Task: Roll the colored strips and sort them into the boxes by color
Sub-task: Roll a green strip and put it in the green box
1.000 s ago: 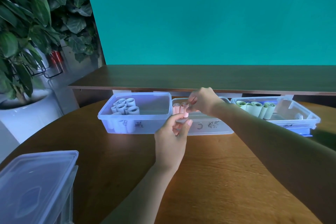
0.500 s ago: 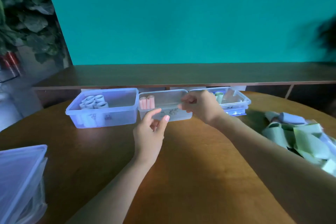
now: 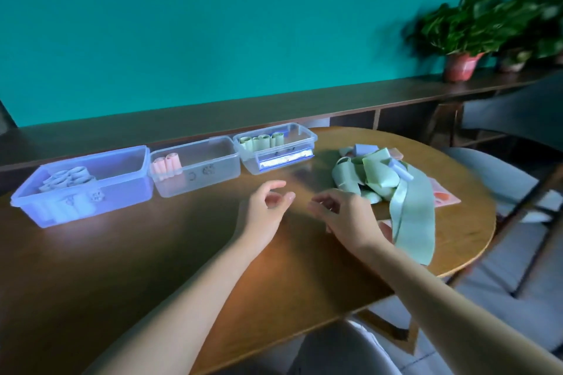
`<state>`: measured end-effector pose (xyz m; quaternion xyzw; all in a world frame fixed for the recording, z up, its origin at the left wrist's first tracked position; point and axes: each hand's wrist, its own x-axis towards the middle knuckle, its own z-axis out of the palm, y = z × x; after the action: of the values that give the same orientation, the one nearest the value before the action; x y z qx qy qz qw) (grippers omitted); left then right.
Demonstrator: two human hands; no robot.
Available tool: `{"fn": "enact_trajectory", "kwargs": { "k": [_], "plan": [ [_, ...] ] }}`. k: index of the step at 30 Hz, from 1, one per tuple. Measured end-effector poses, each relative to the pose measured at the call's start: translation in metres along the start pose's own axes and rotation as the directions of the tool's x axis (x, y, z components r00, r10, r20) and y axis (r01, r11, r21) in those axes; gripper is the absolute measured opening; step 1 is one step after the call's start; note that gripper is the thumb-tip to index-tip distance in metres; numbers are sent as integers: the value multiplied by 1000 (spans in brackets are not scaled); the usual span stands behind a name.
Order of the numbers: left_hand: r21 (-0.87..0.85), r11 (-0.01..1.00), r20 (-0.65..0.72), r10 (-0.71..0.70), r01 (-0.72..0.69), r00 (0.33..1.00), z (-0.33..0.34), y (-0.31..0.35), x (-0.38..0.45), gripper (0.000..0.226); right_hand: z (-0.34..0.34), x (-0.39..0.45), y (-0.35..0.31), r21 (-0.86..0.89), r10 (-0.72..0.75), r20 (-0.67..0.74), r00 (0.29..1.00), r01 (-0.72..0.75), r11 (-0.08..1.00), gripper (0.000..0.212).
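Note:
Three clear boxes stand in a row at the table's far side. The left box (image 3: pixel 134 179) holds several blue rolls (image 3: pixel 68 176), the middle box (image 3: pixel 213 173) holds pink rolls (image 3: pixel 167 164), and the right box (image 3: pixel 300 137) holds green rolls (image 3: pixel 261 141). A loose pile of strips (image 3: pixel 377 176), mostly green with some blue and pink, lies at the right. One long green strip (image 3: pixel 414 219) trails toward the table's edge. My left hand (image 3: pixel 268 207) and my right hand (image 3: pixel 344 213) hover over the table's middle, fingers loosely curled, holding nothing. The right hand is just left of the pile.
The round wooden table (image 3: pixel 152 253) ends close on the right. Chairs with grey cushions (image 3: pixel 499 173) stand past that edge. A dark shelf (image 3: pixel 213 119) runs behind the boxes, with potted plants (image 3: pixel 463 36) at its far right.
My right hand left the pink roll in the middle box and both hands drew back toward me. The view swung right, so the strip pile now shows.

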<state>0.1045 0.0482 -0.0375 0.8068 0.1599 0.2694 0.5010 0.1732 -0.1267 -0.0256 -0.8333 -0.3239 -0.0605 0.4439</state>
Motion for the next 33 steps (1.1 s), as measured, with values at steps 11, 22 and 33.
{"fn": "enact_trajectory", "kwargs": {
  "k": [11,22,33],
  "plan": [
    [-256,966,124,-15,46,992,64,56,-55,14,-86,-51,3,-47,23,-131,991,-30,998,10],
    [12,992,212,123,-129,969,101,89,-115,18,-134,-106,63,-159,80,-100,992,-95,983,25],
    [113,993,260,-48,19,965,121,105,-109,25,-140,-113,79,-136,108,63,992,-98,986,26]
  ]
}}
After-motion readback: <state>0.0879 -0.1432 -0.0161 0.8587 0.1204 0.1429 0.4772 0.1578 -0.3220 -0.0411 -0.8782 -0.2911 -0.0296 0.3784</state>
